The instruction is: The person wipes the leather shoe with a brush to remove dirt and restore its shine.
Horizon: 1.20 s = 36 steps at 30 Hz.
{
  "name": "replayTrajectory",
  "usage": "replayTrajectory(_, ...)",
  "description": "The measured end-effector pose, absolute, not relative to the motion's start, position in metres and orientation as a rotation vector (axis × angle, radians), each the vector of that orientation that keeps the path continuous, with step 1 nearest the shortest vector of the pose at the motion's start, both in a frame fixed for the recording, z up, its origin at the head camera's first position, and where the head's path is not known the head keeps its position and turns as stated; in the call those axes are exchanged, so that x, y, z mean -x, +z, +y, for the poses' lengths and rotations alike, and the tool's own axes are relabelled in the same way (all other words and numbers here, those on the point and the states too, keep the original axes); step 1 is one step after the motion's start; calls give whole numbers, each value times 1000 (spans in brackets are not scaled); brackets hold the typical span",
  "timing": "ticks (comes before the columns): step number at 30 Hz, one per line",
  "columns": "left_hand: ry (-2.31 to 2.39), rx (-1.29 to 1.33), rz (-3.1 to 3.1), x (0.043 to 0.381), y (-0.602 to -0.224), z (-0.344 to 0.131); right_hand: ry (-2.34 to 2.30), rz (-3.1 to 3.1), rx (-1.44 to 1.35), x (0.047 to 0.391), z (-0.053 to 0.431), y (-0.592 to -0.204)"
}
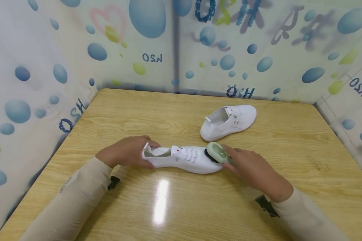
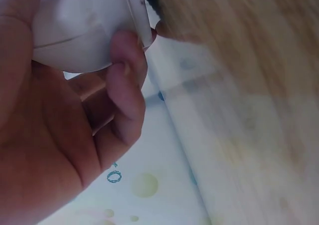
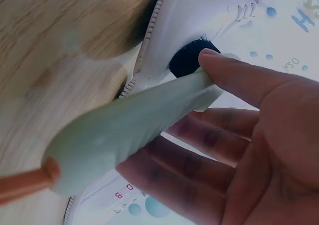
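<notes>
A white lace-up shoe point(image 1: 196, 164) lies sole down across the table, its toe to the right. My left hand point(image 1: 132, 152) grips its heel, thumb on one side and fingers on the other; the left wrist view shows fingers curled against the heel point(image 2: 75, 30). In my right hand point(image 1: 250, 167) is a pale green shoe brush point(image 1: 218, 152), pinched by its handle point(image 3: 124, 125). The brush's dark bristles point(image 3: 192, 55) touch the shoe's toe area. Behind it stands a second white shoe point(image 1: 229, 122), touched by neither hand.
The wooden table point(image 1: 138, 113) reflects a bright strip of light near its front. Curtains point(image 1: 157, 60) printed with blue and green spots hang behind and beside the table. An orange-brown cord point(image 3: 25, 185) hangs from the end of the brush handle.
</notes>
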<state>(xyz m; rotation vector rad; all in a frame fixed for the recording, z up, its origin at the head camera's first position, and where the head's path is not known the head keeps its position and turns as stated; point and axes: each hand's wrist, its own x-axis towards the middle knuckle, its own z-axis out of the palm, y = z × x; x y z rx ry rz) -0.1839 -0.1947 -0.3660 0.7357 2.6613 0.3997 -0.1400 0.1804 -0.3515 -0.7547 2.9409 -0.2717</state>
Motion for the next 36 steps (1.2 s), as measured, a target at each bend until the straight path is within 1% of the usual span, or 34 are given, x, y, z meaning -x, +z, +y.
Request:
replayTrajectory(7,302,-813,2752,180,-364,-187,-269,2973,743,140,182,-348)
replayTrajectory(13,223,-977,2941,174,-364,-176,-271,3004,718,139,184,-341)
replayTrajectory(17,249,-1085,3039,171,-366,-169,-303,3047,724,139,187,-338)
replayTrajectory(22,329,-1151,3080,167,-368,-163,-337,3090,749,139,190,-338)
replayTrajectory(26,434,-1127,3016,165,-371,-163,-350,3083,749,139,189,-338)
replayTrajectory(32,756,-918,2698,166,-374,-164,-342,3085,756,138,188,-338)
replayTrajectory(36,820,-856,2576,165,-371,-162,-317,3086,756,138,187,-338)
